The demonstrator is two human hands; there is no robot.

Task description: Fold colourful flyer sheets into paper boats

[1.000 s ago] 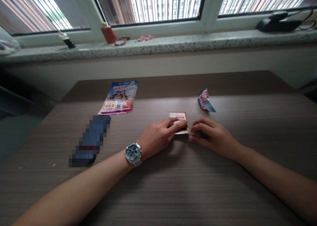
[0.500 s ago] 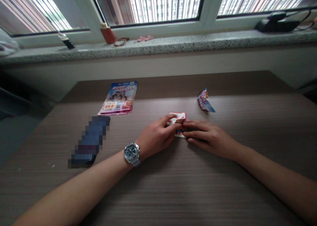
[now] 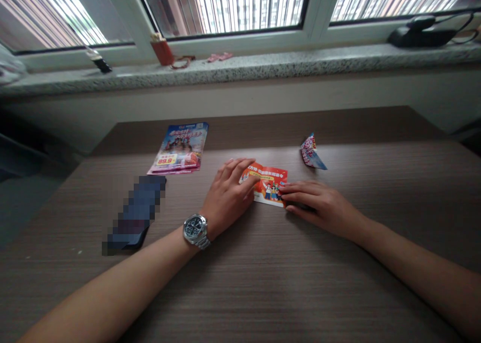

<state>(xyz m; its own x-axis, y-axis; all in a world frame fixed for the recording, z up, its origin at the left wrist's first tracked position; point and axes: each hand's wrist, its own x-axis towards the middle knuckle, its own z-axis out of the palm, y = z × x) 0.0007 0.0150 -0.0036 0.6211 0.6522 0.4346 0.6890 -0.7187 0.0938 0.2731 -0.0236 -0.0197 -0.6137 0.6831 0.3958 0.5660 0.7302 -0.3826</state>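
A red and white leaflet [image 3: 271, 182] with cartoon figures and printed characters lies unfolded on the table between my hands. Over its left part rests my left hand [image 3: 231, 185], its fingers bent loosely and the thumb apart from them, reaching onto the print; it covers that edge. My right hand [image 3: 313, 200] lies low at the leaflet's right edge, fingers stretched out and their tips touching the paper. A steel wristwatch [image 3: 196, 230] is on my left wrist.
Beyond my right hand stands a small folded, colourful leaflet [image 3: 311, 154]. A stack of flyers [image 3: 182, 145] lies at the back left, with a dark phone [image 3: 137, 212], its screen pixelated, nearer me. The granite sill [image 3: 278, 68] holds a red box [image 3: 162, 50] and a black device [image 3: 421, 34].
The leaflet, folded over half a second ago, now lies opened out with its red face showing. My left hand has shifted left and its fingers have spread; my right hand has barely moved.
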